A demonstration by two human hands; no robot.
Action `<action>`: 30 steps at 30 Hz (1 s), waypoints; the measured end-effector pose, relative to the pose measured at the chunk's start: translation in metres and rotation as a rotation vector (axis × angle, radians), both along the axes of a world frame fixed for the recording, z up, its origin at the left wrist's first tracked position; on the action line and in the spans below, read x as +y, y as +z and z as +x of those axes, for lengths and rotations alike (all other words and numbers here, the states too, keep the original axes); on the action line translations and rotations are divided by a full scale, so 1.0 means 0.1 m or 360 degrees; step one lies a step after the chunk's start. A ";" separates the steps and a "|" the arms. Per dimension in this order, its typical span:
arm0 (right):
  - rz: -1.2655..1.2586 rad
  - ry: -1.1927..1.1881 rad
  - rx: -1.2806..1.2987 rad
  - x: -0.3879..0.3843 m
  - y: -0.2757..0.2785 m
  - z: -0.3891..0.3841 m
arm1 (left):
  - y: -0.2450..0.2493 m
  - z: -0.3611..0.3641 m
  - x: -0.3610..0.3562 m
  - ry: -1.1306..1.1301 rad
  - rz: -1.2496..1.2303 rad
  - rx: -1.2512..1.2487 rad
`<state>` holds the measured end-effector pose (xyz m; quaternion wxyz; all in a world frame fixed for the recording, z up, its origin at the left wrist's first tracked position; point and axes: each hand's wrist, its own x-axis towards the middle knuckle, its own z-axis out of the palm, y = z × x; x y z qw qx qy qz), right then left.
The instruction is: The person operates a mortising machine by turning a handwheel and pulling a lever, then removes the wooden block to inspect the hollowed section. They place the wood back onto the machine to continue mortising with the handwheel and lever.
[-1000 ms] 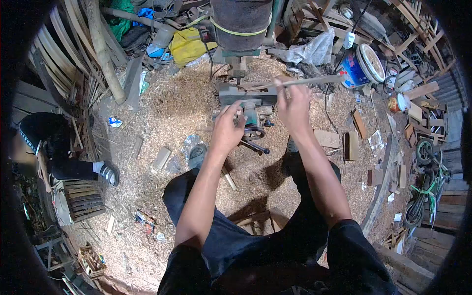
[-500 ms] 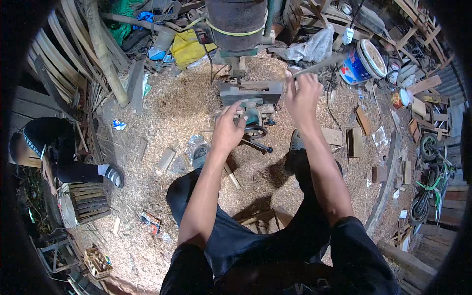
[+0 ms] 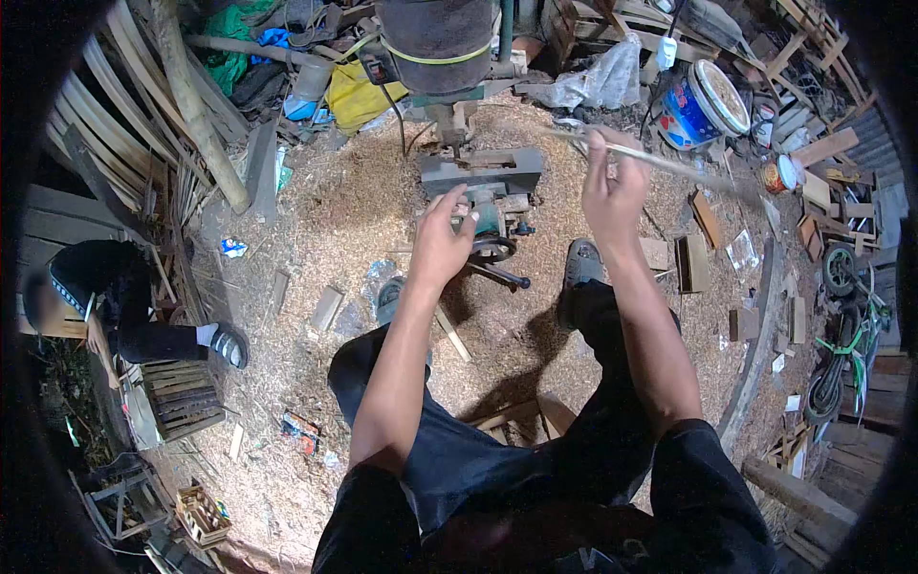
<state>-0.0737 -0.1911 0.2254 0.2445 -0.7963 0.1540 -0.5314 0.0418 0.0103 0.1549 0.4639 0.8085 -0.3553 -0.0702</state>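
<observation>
Woodworking workshop: shavings (image 3: 363,220) across floor, drilling machine (image 3: 457,115), stacked boards (image 3: 96,134)

No lettering or numbers can be clearly read.

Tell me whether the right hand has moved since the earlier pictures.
Yes. The right hand, holding a thin strip, has moved to the person's right, farther from the grey block.
</observation>
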 end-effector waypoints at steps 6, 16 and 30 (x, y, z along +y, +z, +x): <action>-0.0206 -0.0254 0.0149 -0.16 -0.19 -0.45 | -0.08 -0.12 -0.24 -0.0074 0.0023 -0.0018; -0.0107 -0.0430 0.0538 -0.27 -0.54 -0.85 | -0.40 -0.47 -0.62 -0.0166 0.0076 -0.0174; -0.0009 -0.0466 0.0477 -0.39 -0.72 -1.08 | -0.27 -0.63 -0.58 -0.0186 0.0107 -0.0133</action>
